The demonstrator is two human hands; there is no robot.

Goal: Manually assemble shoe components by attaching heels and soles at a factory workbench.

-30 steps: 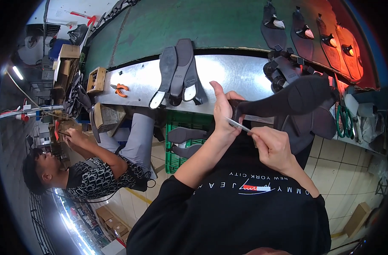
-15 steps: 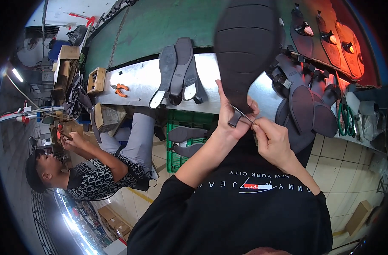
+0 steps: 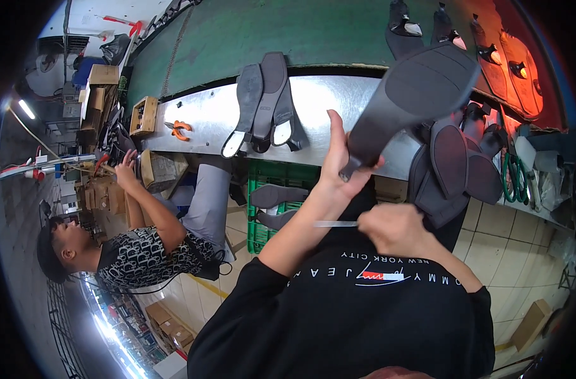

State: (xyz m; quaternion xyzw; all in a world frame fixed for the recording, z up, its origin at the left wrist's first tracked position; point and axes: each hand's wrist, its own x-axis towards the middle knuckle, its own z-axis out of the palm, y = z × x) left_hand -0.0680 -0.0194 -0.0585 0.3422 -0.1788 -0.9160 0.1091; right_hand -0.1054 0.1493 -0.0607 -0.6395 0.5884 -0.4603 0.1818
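My left hand [image 3: 340, 174] grips a dark shoe sole [image 3: 420, 85] by its narrow heel end, thumb standing up along one side. The sole tilts up to the right, its broad forefoot away from me. My right hand [image 3: 392, 230], smeared by motion, is closed round a thin flat metal strip [image 3: 335, 223], perhaps a blade, which points left just below my left wrist and apart from the sole. Three more dark soles [image 3: 268, 104] lie together on the metal bench to the left, two with white heel areas. To the right lies a pile of soles [image 3: 449, 158].
Orange-handled pliers [image 3: 179, 129] and a wooden box [image 3: 143, 117] are on the metal bench [image 3: 203, 114]. Beyond runs a green conveyor belt [image 3: 250, 31] carrying soles. Green-handled scissors [image 3: 514, 177] hang right. Below stands a green crate [image 3: 258, 234] with soles. A co-worker [image 3: 155, 246] sits left.
My left hand has swung the sole to the right and tilted it. My right hand has drawn the metal strip down, away from the heel. The co-worker's hands have moved.
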